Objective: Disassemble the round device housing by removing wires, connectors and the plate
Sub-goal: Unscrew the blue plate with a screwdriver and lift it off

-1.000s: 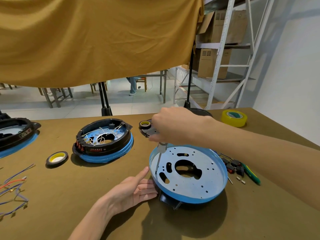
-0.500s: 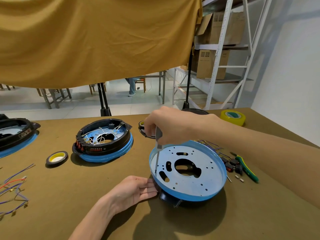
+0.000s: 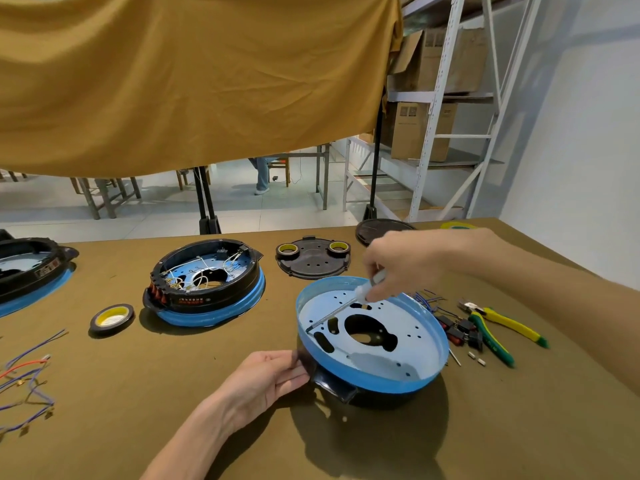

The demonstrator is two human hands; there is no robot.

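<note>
Right hand [image 3: 401, 263] grips the screwdriver [image 3: 341, 311], tip down at the left edge of the plate [image 3: 391, 341]. Left hand [image 3: 273, 377] clasps the black housing [image 3: 332, 384] at its near-left side, tilted on the desk [image 3: 207, 393]. Pliers [image 3: 498, 323] lie just right.

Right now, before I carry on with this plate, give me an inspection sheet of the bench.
Surface: brown table, cloth-covered.
Job's things: tilted round housing with its metal plate facing up; screwdriver tip on the plate's left edge.
Clutter: second housing, third housing at left edge, black cover carrying two tape rolls, tape roll, pliers, connectors.
Hands: left hand grips the housing's rim; right hand grips the screwdriver.
Cables: loose wires at left; blue wires right of the housing.
Surroundings: yellow cloth overhead, shelving with boxes.
</note>
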